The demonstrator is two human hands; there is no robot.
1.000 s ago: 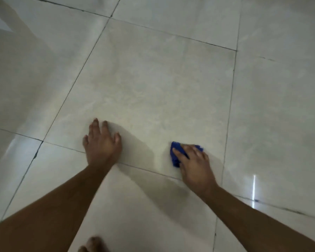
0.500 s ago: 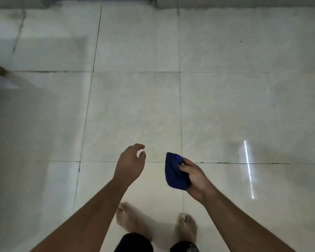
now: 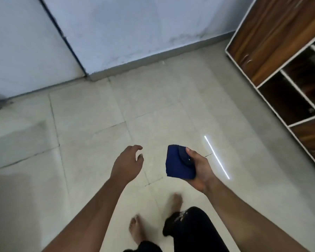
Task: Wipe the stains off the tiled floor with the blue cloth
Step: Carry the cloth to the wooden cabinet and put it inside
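Note:
A folded blue cloth [image 3: 178, 162] is held up in the air, well above the pale tiled floor [image 3: 91, 124]. My right hand [image 3: 200, 168] grips it, thumb on top and fingers curled underneath. My left hand [image 3: 128, 163] hangs beside it to the left, fingers loosely curled, holding nothing. No stain on the tiles shows clearly from this height.
A wooden cabinet [image 3: 287, 57] with open dark compartments stands at the right. A pale blue wall [image 3: 135, 28] and a door edge close off the far side. My bare feet [image 3: 138, 228] stand on the tiles below my arms. A bright light streak [image 3: 216, 157] reflects off the floor.
I have risen from the floor: one second ago both hands were down on the tile, the right one pressing the cloth. Now both hands are lifted and the view reaches the wall and cabinet.

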